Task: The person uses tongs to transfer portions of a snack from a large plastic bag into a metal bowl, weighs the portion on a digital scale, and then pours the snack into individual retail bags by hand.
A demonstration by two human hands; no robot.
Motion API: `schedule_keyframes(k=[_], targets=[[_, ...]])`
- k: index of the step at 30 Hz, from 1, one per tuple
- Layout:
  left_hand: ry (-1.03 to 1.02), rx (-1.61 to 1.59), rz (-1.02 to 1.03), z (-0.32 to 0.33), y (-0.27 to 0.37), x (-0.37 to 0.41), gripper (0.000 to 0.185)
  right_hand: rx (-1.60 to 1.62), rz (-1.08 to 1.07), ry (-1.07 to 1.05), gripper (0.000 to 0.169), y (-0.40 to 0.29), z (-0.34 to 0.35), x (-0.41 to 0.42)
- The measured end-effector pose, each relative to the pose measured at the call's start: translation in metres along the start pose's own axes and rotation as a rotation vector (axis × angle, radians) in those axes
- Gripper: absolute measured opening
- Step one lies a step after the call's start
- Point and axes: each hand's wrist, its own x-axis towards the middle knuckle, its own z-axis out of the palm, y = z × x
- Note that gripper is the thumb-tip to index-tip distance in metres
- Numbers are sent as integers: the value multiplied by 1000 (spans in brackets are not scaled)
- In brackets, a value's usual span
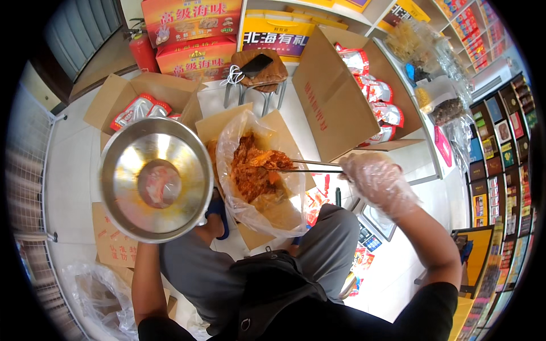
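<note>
A wide stainless-steel bowl or funnel (123, 183) is held up at the end of my left forearm (147, 277). The hand beneath it is hidden. A pinkish shape (157, 185) shows in its round bottom; I cannot tell what it is. My right hand (377, 181), in a clear plastic glove, grips long metal tongs (318, 166). Their tips hold a clump of reddish-brown, oily food (271, 160) over more of the same food (249, 181). This mass lies in a clear plastic bag (273, 228) lining an open cardboard box (298, 134) between my legs.
Silver-and-red packets fill a carton (143, 83) at left and a larger carton (328, 106) at right. A wooden-topped stool (277, 76) bears a phone (257, 65) and a white cable (233, 75). A scale (377, 219) stands beside my right knee. Shelving (490, 170) lines the right.
</note>
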Motion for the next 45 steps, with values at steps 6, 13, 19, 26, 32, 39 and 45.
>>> schedule_keyframes(k=[6,13,19,26,32,39,45], targets=[[11,-328,-163,10,4,14,71,-31,126,-42,25,15,-128,-28],[-54,-375,-139,30,14,27,69,-86,-229,360,23,-9,-215,3],[185,-378,-101,40,-5,-4,88,-161,-330,476,43,-35,-252,35],[126,-447,-247,72,2,-2,78,-156,212,51,55,-39,-295,30],[298,-359,-191,27,-9,-4,56,-184,-138,161,38,-15,-117,65],[640,-690,-312,32,49,32,40,-52,79,-419,33,-109,100,186],[589,-941,-253,39,41,20,52,-245,-206,-551,42,-136,131,252]])
